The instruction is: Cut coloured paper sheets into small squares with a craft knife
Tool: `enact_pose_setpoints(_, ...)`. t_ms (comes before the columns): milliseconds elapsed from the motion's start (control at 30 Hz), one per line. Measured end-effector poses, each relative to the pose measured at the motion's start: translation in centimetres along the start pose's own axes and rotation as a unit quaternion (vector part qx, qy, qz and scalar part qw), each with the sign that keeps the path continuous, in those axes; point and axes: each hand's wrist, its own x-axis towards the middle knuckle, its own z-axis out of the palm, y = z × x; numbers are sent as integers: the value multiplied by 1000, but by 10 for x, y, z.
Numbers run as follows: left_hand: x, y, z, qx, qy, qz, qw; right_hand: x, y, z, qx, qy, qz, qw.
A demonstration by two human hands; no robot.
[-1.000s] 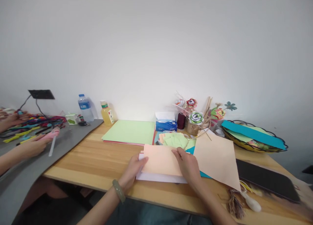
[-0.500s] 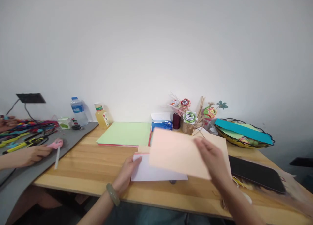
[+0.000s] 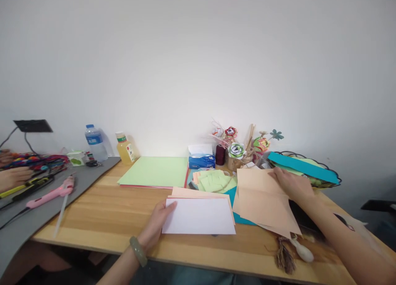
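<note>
My left hand (image 3: 162,215), with a bangle at its wrist, grips the left edge of a white paper sheet (image 3: 199,217), thumb on top. A thin red edge shows along the top of the sheet, and a peach sheet (image 3: 201,192) sticks out behind it. Over to the right, my right hand (image 3: 286,184) has its fingers closed at the upper right corner of a peach paper sheet (image 3: 260,198). That sheet lies over other peach sheets, with teal paper (image 3: 244,220) partly covered beneath them.
Light green paper (image 3: 156,171) lies stacked at the back, near cut green pieces (image 3: 216,180). Paper flowers (image 3: 236,150), a tissue pack (image 3: 201,161) and a wire basket (image 3: 337,178) line the wall. At left are a pink glue gun (image 3: 52,195) and another person's hand (image 3: 14,177).
My right hand has carried the peach sheet rightward and down onto the other peach sheets, uncovering the white sheet and green pieces. The other person has let go of the glue gun.
</note>
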Motion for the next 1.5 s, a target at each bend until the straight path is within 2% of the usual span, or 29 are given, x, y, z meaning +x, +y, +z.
enact_pose_setpoints(133, -3, 1, 0, -6, 2, 8, 1000, -1, -1, -12, 0, 24, 54, 998)
enact_pose_setpoints(233, -6, 5, 2, -16, -4, 20, 1000, -21, -10, -29, 35, 50, 74, 995)
enact_pose_setpoints(300, -7, 8, 5, -14, -14, 30, 999, -47, -25, -35, 80, 37, 46, 995)
enact_pose_setpoints(367, -9, 11, 10, -8, -34, 46, 998, -79, -47, -32, 157, -11, -23, 987)
enact_pose_setpoints(433, -10, 13, 13, 1, -60, 67, 996, -108, -71, -23, 316, -116, -130, 933)
enact_pose_setpoints(500, -11, 13, 13, 11, -81, 93, 992, -128, -94, -10, 385, -192, -119, 895)
enact_pose_setpoints(633, -12, 3, -1, 23, -82, 141, 986, -144, -120, 7, 541, -188, -37, 819)
enact_pose_setpoints(700, -12, -3, -10, 31, -58, 146, 987, -149, -127, 9, 571, -181, -1, 801)
enact_pose_setpoints(767, -13, -9, -15, 49, -30, 142, 988, -155, -131, 9, 556, -180, -9, 811)
enact_pose_setpoints(833, -15, -12, -16, 66, -14, 135, 989, -161, -132, 10, 527, -161, -42, 833)
enact_pose_setpoints(900, -17, -13, -13, 64, -18, 131, 989, -165, -132, 14, 504, -114, -55, 855)
enact_pose_setpoints(967, -19, -11, -10, 50, -29, 127, 990, -165, -130, 22, 491, -74, -30, 867)
enact_pose_setpoints(1033, -21, -9, -6, 26, -31, 122, 992, -164, -127, 30, 495, -83, -2, 865)
enact_pose_setpoints(1100, -22, -6, -4, -2, -27, 110, 994, -161, -124, 36, 515, -125, 15, 848)
enact_pose_setpoints(1167, -23, -5, -1, -21, -17, 100, 995, -159, -124, 38, 529, -161, 20, 833)
enact_pose_setpoints(1233, -24, -5, 1, -29, 3, 93, 995, -159, -125, 36, 528, -181, 20, 829)
enact_pose_setpoints(1400, -24, -6, 7, -51, 49, 115, 991, -164, -127, 27, 520, -165, 10, 838)
enact_pose_setpoints(1500, -24, -8, 7, -56, 48, 135, 988, -165, -122, 31, 523, -146, 5, 840)
